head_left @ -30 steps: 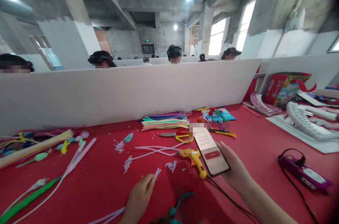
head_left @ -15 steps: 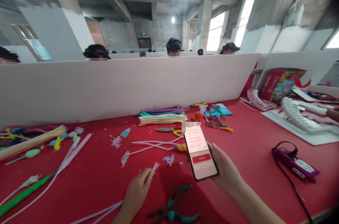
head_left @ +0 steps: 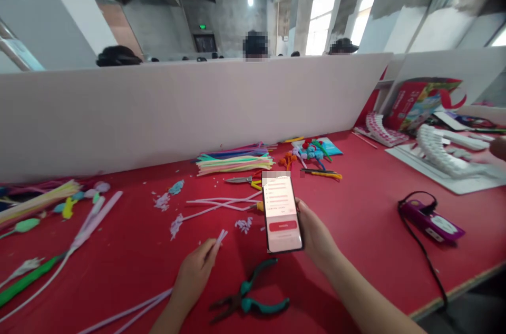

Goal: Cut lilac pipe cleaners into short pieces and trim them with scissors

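My right hand [head_left: 314, 228] is wrapped round a smartphone [head_left: 281, 218], held up above the table with its lit screen facing me. A red button shows on the screen; the top part is blurred out. My left hand [head_left: 195, 268] is closed on thin lilac pipe cleaners [head_left: 222, 238], whose short ends poke out past the fingers and whose long tails [head_left: 130, 310] trail toward the lower left. Between my forearms lie teal-handled pliers [head_left: 247, 294] with the handles spread. More lilac pipe cleaners [head_left: 213, 202] lie behind the left hand, near small lilac clippings [head_left: 243, 225].
Scissors [head_left: 239, 180] and a pipe-cleaner bundle [head_left: 233, 161] lie near a white partition [head_left: 177, 113]. A purple device [head_left: 432, 223] with a cord sits right, by a white board [head_left: 474, 184]. At left are a green stick [head_left: 31, 278] and more pipe cleaners [head_left: 39, 199]. Heads show beyond the partition.
The view has tilted down and turned slightly, so the table items appear higher and further left. The phone stands a little more upright. Both hands keep their holds.
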`<state>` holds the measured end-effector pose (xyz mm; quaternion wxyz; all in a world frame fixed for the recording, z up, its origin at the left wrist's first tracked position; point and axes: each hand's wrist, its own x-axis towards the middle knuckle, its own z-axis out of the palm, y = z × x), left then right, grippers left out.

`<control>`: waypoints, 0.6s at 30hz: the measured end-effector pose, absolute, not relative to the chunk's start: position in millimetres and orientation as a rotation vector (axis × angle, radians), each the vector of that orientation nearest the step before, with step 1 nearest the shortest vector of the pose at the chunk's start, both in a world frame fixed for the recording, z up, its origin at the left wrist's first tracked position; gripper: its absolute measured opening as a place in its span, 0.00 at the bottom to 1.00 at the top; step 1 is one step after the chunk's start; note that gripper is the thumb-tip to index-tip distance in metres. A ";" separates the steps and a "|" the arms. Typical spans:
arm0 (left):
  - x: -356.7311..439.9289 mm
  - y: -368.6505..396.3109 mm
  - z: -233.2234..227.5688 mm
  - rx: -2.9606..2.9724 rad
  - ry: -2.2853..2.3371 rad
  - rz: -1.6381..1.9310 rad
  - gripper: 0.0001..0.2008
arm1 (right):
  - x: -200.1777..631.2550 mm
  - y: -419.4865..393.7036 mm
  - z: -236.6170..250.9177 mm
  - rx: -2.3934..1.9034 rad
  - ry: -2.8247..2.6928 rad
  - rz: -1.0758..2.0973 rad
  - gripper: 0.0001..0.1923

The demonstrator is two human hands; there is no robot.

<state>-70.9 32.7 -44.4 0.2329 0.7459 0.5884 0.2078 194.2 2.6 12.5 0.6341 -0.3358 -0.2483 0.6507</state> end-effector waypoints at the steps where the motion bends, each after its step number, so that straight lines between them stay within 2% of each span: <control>1: -71.0 33.0 -44.3 2.048 1.619 0.567 0.15 | 193.2 2.7 7.2 -0.779 -0.547 1.487 0.19; 9: -70.8 36.7 -46.0 2.024 1.622 0.511 0.16 | 194.2 2.6 -11.3 -0.818 -0.370 1.424 0.13; 18: -72.0 37.6 -45.4 2.020 1.644 0.475 0.17 | 196.5 -1.9 -7.5 -0.858 -0.234 1.440 0.17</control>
